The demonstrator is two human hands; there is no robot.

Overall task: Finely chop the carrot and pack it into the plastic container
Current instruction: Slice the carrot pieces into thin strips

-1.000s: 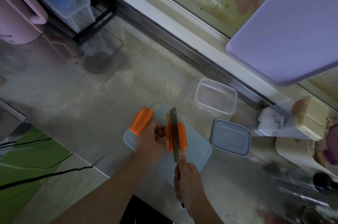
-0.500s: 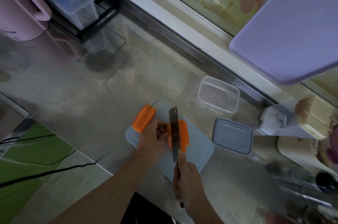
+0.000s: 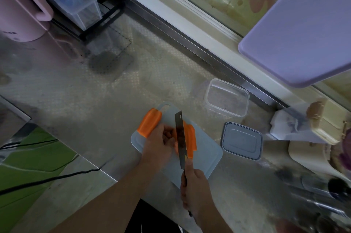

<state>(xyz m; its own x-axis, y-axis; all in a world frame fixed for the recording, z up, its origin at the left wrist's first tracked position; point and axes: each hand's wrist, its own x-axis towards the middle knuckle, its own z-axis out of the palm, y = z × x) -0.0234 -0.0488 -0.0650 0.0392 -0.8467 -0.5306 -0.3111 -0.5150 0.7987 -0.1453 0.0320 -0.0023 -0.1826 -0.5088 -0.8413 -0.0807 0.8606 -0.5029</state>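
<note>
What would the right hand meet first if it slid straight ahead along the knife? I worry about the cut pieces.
Probably the carrot strips beside the blade, just ahead of the right hand on the cutting board; depth is unclear.

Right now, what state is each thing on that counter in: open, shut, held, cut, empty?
plastic container: open, empty, upright.
lid: off, flat beside the container.
carrot piece: uncut, lying on the cutting board.
carrot strips: being sliced lengthwise.
knife: held, blade on the carrot.
left hand: steadying the carrot.
right hand: gripping the knife handle.
</note>
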